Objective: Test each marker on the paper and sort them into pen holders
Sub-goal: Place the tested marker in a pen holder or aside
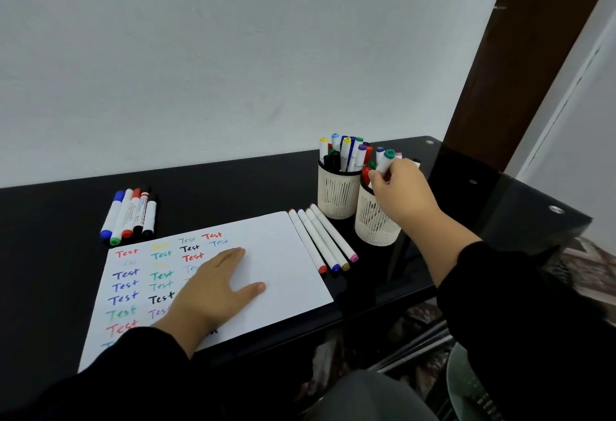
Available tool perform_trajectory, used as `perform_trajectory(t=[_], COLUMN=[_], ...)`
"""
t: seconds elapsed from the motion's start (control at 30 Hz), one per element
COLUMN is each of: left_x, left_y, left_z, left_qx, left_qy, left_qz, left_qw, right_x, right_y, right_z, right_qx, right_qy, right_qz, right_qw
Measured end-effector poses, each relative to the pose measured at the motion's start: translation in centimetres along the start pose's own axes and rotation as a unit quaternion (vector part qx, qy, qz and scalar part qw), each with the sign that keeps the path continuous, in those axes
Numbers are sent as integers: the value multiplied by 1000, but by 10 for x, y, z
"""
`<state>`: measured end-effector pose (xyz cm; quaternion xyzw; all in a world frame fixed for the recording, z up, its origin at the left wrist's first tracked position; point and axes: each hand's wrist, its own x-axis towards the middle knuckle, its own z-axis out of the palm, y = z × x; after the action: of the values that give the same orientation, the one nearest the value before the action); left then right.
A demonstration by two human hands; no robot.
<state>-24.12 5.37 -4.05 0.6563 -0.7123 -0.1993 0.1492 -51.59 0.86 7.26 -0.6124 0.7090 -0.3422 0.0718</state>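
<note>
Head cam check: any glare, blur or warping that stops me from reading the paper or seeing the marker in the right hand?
Head view: light is soft and even, and the paper reads clearly; the glossy black table shows only a mild sheen; wide-angle bending curves the table edge; the right hand gripping the green-capped marker is slightly soft; the bottom right corner is smeared.

A black table carries a paper sheet, two loose marker rows and two pen holders
</note>
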Motion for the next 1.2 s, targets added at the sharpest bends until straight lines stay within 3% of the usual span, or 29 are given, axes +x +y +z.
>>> perform_trajectory(t=[0.1,0.23,0.67,0.9,1.2], left_x=[1,1,0,0,-2], left_y=[0,0,1,3,11], left_z=[0,0,0,-2,-15], left_qx=[1,3,12,16,38], left_qy=[4,2,-5,-10,-60], left_qz=[-1,-5,-6,-11,-23], left_qw=[1000,1000,1000,1000,997], right_x=[-3,-2,8,12,-15], right_y=[-2,-3,-4,-7,-32], right_z=[4,7,10,3,-6], right_qx=[31,-17,-137,-125,-142], right_qy=[23,33,-14,-38,14], right_qz=[-18,-59,-50,-35,-176], right_qw=[999,998,989,991,974])
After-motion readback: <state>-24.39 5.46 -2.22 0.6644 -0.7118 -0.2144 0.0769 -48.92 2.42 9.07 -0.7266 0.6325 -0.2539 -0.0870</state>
